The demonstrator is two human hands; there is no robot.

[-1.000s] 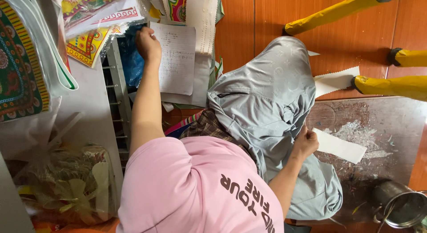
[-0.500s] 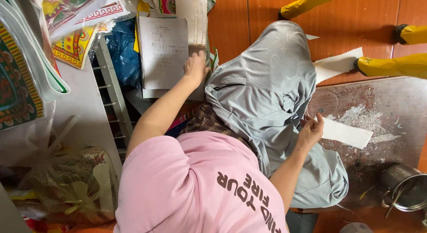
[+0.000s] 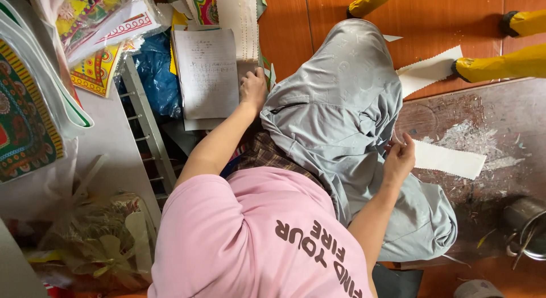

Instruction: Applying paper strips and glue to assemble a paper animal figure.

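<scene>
Reaching left hand (image 3: 253, 89) grips notebook (image 3: 206, 73) edge; right hand (image 3: 399, 160) (arm bent) pinches paper strip (image 3: 448, 160).

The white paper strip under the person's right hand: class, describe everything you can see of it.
The white paper strip is a long, narrow rectangle of plain paper, lying flat and slightly slanted on a dark, scuffed board smeared with whitish residue. Its near end sits under the fingers of the right hand, which press or pinch it beside the grey-trousered knee. Its far end lies free. It looks unfolded and unmarked.
</scene>
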